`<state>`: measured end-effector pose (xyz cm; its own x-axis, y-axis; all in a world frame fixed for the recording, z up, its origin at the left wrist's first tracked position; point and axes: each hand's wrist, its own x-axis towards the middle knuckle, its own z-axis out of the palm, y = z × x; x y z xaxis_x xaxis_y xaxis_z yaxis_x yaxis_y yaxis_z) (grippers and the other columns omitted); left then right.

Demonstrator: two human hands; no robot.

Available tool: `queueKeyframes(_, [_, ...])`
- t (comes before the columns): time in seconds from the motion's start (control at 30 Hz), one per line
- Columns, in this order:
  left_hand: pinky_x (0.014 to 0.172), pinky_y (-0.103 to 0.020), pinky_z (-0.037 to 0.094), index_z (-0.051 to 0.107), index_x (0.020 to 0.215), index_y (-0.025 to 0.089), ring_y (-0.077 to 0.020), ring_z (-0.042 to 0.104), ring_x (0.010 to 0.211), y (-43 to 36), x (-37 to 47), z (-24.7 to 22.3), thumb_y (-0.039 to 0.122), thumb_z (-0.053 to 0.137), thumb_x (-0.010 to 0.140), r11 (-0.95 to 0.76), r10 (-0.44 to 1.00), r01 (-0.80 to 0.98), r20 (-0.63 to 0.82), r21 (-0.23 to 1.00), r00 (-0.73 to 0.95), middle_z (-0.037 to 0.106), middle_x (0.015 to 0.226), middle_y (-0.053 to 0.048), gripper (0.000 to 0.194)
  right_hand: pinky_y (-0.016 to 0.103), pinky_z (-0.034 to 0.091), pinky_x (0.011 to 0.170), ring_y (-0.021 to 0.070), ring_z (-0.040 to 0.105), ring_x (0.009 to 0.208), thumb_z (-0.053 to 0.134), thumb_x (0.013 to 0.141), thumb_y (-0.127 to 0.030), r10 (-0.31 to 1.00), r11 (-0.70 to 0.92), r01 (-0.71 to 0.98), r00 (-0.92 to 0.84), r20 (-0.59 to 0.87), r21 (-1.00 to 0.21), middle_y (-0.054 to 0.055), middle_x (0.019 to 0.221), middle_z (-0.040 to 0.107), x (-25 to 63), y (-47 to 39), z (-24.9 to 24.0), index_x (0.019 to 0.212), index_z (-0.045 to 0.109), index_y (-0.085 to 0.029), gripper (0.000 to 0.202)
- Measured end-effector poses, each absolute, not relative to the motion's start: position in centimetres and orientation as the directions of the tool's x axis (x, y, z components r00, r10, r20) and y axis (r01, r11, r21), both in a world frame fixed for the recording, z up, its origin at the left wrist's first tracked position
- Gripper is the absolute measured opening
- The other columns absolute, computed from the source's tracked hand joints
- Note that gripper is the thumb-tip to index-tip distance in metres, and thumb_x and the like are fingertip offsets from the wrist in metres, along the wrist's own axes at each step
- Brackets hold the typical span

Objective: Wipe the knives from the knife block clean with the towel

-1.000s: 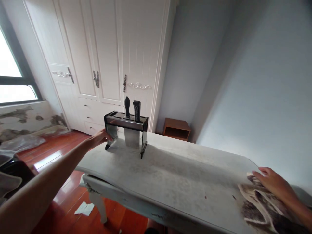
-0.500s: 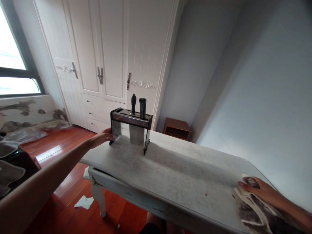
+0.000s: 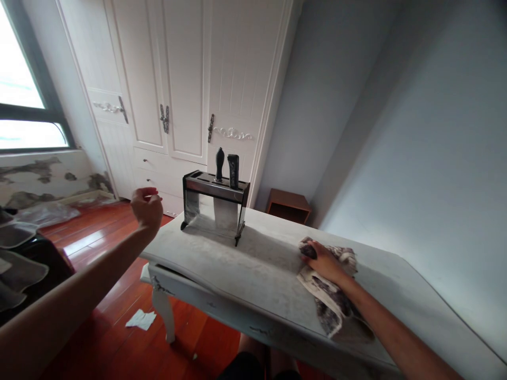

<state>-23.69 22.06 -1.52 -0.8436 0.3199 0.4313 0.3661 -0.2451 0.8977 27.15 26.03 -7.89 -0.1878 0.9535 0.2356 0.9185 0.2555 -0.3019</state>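
Observation:
A knife block [image 3: 214,186] with clear sides and black ends stands upright at the far left of the white table [image 3: 222,264]. Two black handles [image 3: 233,170] stick up out of its top. My left hand [image 3: 147,207] is raised left of the block, not touching it, with fingers curled in towards the thumb; nothing shows between them. On the right half of the table, my right hand [image 3: 322,259] grips a brown and cream patterned cloth [image 3: 330,309], which lies bunched against the tabletop under the hand and forearm.
Behind the table stands a white wardrobe [image 3: 182,79], with a small brown cabinet [image 3: 288,199] beside it. A wall runs along the right side. White paper [image 3: 141,319] lies on the red floor, and a dark chair-like object [image 3: 35,269] is at left.
My left hand has let go of the knife block's left end and moved up and left, its fingers curling. My right hand has brought the cloth leftward across the table, nearer the block.

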Motion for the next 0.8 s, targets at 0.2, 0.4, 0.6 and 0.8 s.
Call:
queueKeyframes(0.2, [0.07, -0.027, 0.046, 0.056, 0.087, 0.014, -0.0118, 0.057, 0.077, 19.5, -16.3, -0.2, 0.011, 0.052, 0.075, -0.416, 0.306, 0.538, 0.671, 0.733, -0.676, 0.059, 0.086, -0.001, 0.013, 0.036, 0.038, 0.097, 0.0245, 0.055, 0.109, 0.054, 0.078, -0.023, 0.889, 0.443, 0.837, -0.365, 0.275, -0.321, 0.011, 0.113, 0.061, 15.5, 27.9, -6.5, 0.108, 0.058, -0.016, 0.031])
queueKeyframes(0.4, [0.07, -0.027, 0.046, 0.057, 0.079, 0.017, -0.0137, 0.055, 0.08, 16.2, -7.5, -1.7, 0.006, 0.045, 0.08, -0.699, 0.374, 0.623, 0.922, 0.352, -0.101, 0.057, 0.083, -0.004, 0.016, 0.035, 0.038, 0.099, 0.0236, 0.053, 0.115, 0.048, 0.083, -0.023, 0.851, 0.514, 0.759, -0.39, 0.352, -0.4, 0.012, 0.118, 0.059, 8.9, 29.2, -6.3, 0.113, 0.054, -0.014, 0.032])
queueKeyframes(0.6, [0.084, -0.031, 0.047, 0.061, 0.098, 0.018, -0.0176, 0.059, 0.095, 15.4, -2.5, -4.8, 0.011, 0.045, 0.084, -0.75, 0.558, 0.602, 0.75, 0.274, 0.355, 0.062, 0.104, -0.009, 0.022, 0.035, 0.032, 0.107, 0.0214, 0.046, 0.124, 0.043, 0.088, -0.028, 0.827, 0.524, 0.71, -0.292, 0.48, -0.47, 0.011, 0.13, 0.053, 10.7, 29.0, -5.2, 0.123, 0.048, -0.016, 0.038])
queueKeyframes(0.8, [0.102, -0.042, 0.039, 0.057, 0.116, 0.017, -0.0243, 0.051, 0.122, 16.3, -0.1, -6.3, 0.031, 0.05, 0.089, -0.783, 0.52, 0.614, 0.643, 0.098, 0.562, 0.057, 0.13, -0.012, 0.031, 0.047, 0.027, 0.109, 0.0333, 0.036, 0.131, 0.054, 0.083, -0.039, 0.96, 0.224, 0.782, -0.073, 0.271, -0.582, 0.019, 0.135, 0.045, 16.5, 28.2, -5.9, 0.121, 0.048, -0.012, 0.047])
